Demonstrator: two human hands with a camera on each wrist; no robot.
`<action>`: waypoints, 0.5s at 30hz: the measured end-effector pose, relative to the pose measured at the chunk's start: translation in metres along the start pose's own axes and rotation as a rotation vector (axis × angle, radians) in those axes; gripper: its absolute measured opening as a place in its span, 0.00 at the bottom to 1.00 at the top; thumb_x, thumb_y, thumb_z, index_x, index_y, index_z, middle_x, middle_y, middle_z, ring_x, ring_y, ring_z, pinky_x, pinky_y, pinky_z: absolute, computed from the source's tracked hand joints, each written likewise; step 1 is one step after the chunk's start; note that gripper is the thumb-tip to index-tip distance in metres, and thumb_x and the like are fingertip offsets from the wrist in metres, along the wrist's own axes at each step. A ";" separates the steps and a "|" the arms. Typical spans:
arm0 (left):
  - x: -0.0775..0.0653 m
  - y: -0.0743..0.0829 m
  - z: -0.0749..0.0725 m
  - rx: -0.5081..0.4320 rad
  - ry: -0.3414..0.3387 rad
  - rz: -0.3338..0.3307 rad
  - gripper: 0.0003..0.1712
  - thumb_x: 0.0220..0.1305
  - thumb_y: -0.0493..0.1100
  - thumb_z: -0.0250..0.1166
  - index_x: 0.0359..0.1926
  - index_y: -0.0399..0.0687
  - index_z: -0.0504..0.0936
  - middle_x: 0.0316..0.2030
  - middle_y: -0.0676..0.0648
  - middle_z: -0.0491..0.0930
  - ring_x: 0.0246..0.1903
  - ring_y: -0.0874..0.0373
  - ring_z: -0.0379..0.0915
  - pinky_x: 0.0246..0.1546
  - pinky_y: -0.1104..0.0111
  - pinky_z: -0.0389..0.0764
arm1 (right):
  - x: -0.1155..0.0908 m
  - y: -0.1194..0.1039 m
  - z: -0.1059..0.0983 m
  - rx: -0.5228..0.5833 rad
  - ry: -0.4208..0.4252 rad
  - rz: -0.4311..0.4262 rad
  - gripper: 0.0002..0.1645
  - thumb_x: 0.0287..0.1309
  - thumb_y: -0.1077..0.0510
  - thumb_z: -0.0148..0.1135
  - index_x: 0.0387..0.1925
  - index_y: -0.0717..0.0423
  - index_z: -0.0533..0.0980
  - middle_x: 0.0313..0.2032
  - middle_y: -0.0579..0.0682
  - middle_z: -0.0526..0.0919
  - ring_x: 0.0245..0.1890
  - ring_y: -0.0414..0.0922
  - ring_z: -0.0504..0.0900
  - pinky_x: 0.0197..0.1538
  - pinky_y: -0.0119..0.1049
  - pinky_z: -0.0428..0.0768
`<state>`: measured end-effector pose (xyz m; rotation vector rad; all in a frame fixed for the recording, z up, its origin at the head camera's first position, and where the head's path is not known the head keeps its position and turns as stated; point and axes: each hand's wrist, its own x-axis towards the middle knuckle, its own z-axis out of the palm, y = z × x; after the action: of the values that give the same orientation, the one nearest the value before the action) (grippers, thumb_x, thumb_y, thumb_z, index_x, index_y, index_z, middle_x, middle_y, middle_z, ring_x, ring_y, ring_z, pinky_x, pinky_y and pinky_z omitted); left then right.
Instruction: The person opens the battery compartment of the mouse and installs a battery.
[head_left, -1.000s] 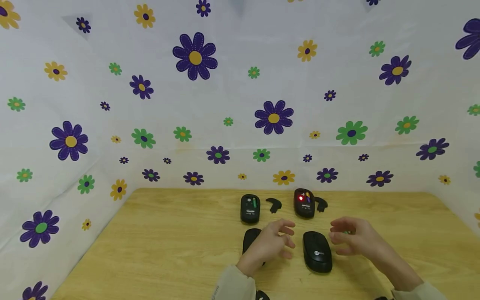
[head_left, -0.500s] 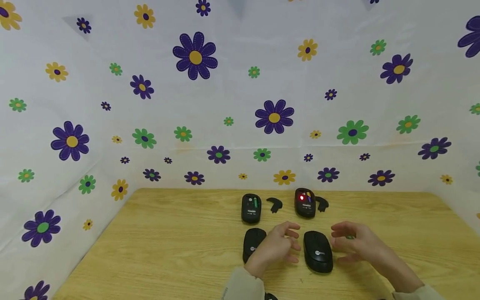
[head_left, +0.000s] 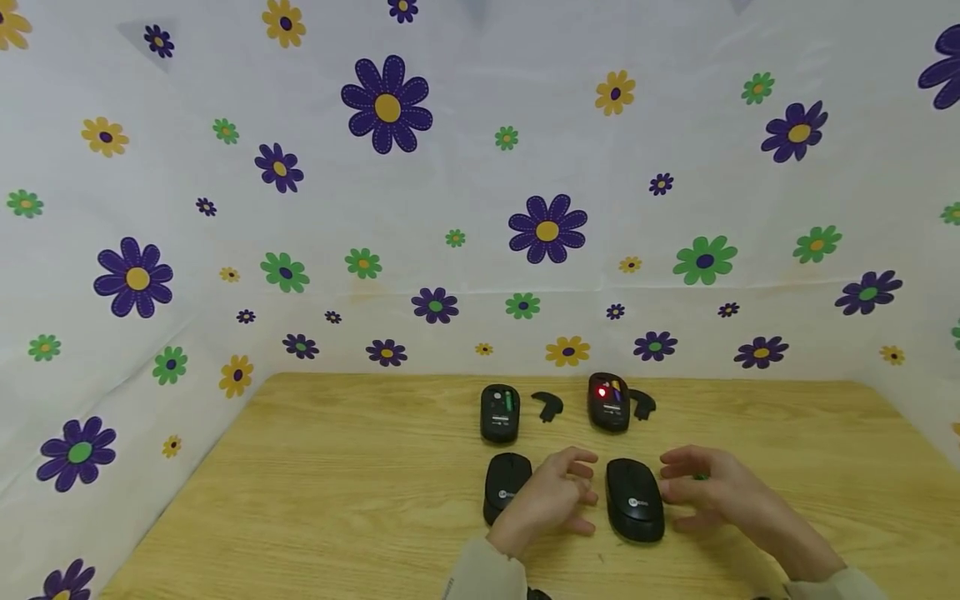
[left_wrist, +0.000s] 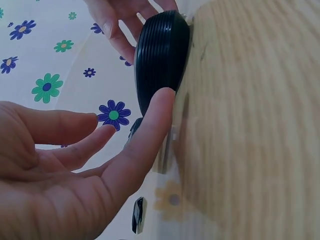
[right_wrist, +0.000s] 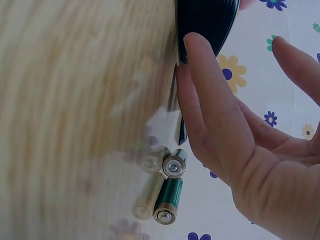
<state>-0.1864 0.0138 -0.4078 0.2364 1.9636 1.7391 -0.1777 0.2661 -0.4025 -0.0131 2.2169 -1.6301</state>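
Note:
A black computer mouse point(head_left: 634, 500) lies upright on the table between my two hands. On its left side is my left hand point(head_left: 551, 497), fingers loosely bent and spread, with a gap to the mouse in the head view. My right hand point(head_left: 712, 490) is at its other side, fingertips very close; whether they touch I cannot tell. Neither hand holds anything. A second black mouse point(head_left: 504, 482) is partly covered by the left hand. In the right wrist view two batteries, one pointing its end at me point(right_wrist: 174, 164) and a green one point(right_wrist: 169, 197), lie beyond the right hand.
Farther back, two mice lie bottom up: one with a green battery inside point(head_left: 499, 413), the other with a glowing red light point(head_left: 609, 402). Beside them lie black battery covers point(head_left: 551, 406) point(head_left: 642, 405). A flowered cloth point(head_left: 450, 192) stands behind the wooden table point(head_left: 337, 500).
My left hand has shifted slightly right, uncovering more of the left mouse. The right hand stays nearly in place beside the middle mouse. The mice have not moved.

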 end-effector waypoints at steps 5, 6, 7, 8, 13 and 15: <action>0.002 -0.004 0.006 -0.002 -0.006 0.023 0.23 0.68 0.26 0.54 0.62 0.38 0.75 0.53 0.44 0.74 0.40 0.55 0.78 0.30 0.61 0.89 | 0.000 0.000 0.001 0.008 -0.008 -0.001 0.36 0.68 0.60 0.62 0.65 0.81 0.59 0.57 0.73 0.72 0.51 0.57 0.80 0.45 0.54 0.87; 0.003 -0.005 0.008 -0.001 -0.007 0.026 0.23 0.68 0.26 0.55 0.62 0.39 0.75 0.54 0.44 0.74 0.39 0.54 0.78 0.30 0.61 0.89 | 0.000 0.000 0.001 0.008 -0.015 -0.005 0.36 0.68 0.60 0.62 0.65 0.81 0.59 0.57 0.73 0.71 0.51 0.57 0.80 0.45 0.54 0.87; 0.003 -0.005 0.009 -0.004 -0.008 0.030 0.23 0.67 0.25 0.55 0.62 0.39 0.75 0.55 0.43 0.74 0.39 0.54 0.78 0.30 0.61 0.89 | -0.001 0.000 0.001 0.012 -0.023 -0.008 0.37 0.68 0.60 0.62 0.66 0.81 0.58 0.58 0.74 0.71 0.51 0.57 0.80 0.45 0.54 0.87; 0.003 -0.006 0.009 -0.009 -0.009 0.032 0.23 0.67 0.25 0.55 0.62 0.39 0.75 0.56 0.43 0.73 0.39 0.53 0.78 0.30 0.61 0.89 | -0.001 0.001 0.001 0.015 -0.031 -0.012 0.37 0.69 0.60 0.62 0.66 0.81 0.58 0.58 0.75 0.70 0.52 0.57 0.80 0.45 0.54 0.87; 0.005 -0.006 0.010 -0.050 -0.025 0.017 0.25 0.67 0.26 0.58 0.64 0.39 0.73 0.59 0.43 0.71 0.44 0.53 0.76 0.35 0.58 0.89 | 0.000 0.001 0.003 0.017 -0.057 -0.015 0.38 0.68 0.60 0.62 0.67 0.80 0.57 0.61 0.79 0.67 0.53 0.60 0.80 0.45 0.54 0.87; 0.005 -0.005 0.011 -0.061 -0.032 0.008 0.26 0.67 0.26 0.60 0.64 0.40 0.74 0.60 0.44 0.70 0.46 0.53 0.76 0.36 0.57 0.89 | 0.000 0.001 0.004 0.012 -0.054 -0.010 0.38 0.68 0.60 0.63 0.67 0.80 0.57 0.61 0.79 0.66 0.53 0.61 0.79 0.45 0.54 0.87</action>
<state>-0.1847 0.0248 -0.4150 0.2495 1.8857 1.7863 -0.1761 0.2631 -0.4044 -0.0642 2.1699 -1.6288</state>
